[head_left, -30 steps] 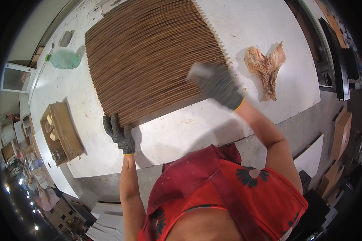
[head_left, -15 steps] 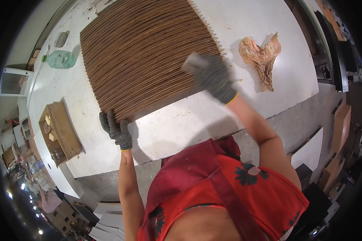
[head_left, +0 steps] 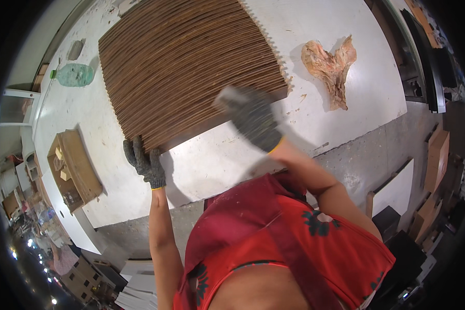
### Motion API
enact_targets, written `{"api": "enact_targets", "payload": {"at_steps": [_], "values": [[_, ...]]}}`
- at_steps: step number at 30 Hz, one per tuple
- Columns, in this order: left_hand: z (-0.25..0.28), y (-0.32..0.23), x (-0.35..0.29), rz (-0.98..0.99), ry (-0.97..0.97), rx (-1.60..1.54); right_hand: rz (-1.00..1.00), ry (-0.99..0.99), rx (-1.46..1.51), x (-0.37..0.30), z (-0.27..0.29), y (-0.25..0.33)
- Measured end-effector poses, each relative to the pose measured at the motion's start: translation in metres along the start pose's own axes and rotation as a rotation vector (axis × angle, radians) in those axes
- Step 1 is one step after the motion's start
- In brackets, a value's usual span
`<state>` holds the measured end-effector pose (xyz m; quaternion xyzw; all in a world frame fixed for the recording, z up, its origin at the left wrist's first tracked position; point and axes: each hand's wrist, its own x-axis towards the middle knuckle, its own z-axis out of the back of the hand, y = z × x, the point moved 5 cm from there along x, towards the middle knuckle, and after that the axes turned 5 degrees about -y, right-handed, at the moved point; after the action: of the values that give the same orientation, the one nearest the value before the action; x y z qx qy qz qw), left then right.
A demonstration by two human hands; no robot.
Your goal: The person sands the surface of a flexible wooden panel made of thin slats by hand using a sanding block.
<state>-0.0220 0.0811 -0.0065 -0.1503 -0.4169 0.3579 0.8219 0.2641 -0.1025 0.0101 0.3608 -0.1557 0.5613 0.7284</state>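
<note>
A broad row of thin brown wooden strips (head_left: 186, 67), packed side by side, lies on the white table. My gloved left hand (head_left: 144, 163) grips its near left corner, with the fingers and thumb around the strip ends. Over the near edge of the strips, right of the middle, is my gloved right hand (head_left: 253, 119), smeared by motion. A pale greyish block (head_left: 228, 98) sticks out of its closed fingers; blur hides its exact kind. Whether the block touches the strips is hard to see.
Right of the strips lies a crumpled brownish cloth or paper (head_left: 329, 70). To the left are a green plastic bottle (head_left: 75, 75), a grey oval lump (head_left: 76, 50) and an open cardboard box (head_left: 80, 170) with small pieces. The white table (head_left: 217, 165) ends close in front of me.
My right hand has swept left and slightly nearer along the strips with the pale block. My left hand keeps its hold on the corner. The whole view has shifted a little.
</note>
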Motion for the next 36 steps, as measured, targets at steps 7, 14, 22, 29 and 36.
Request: {"api": "enact_targets", "payload": {"at_steps": [7,14,22,29,36], "values": [[0.004,-0.002,0.002,0.008,-0.005,0.010,-0.313,-0.008,-0.292,0.010,0.109,-0.136],[-0.001,0.001,0.004,0.060,0.017,-0.017,0.076,0.076,0.082,0.029,-0.024,0.080],[0.000,0.000,0.003,0.113,0.021,0.016,0.086,0.200,-0.050,0.023,0.016,-0.044],[0.008,0.040,-0.026,0.355,-0.131,-0.302,-0.069,0.134,0.115,0.088,0.058,-0.061],[0.002,0.045,-0.029,0.565,-0.108,-0.426,0.491,0.487,0.193,0.084,-0.078,0.126]]}}
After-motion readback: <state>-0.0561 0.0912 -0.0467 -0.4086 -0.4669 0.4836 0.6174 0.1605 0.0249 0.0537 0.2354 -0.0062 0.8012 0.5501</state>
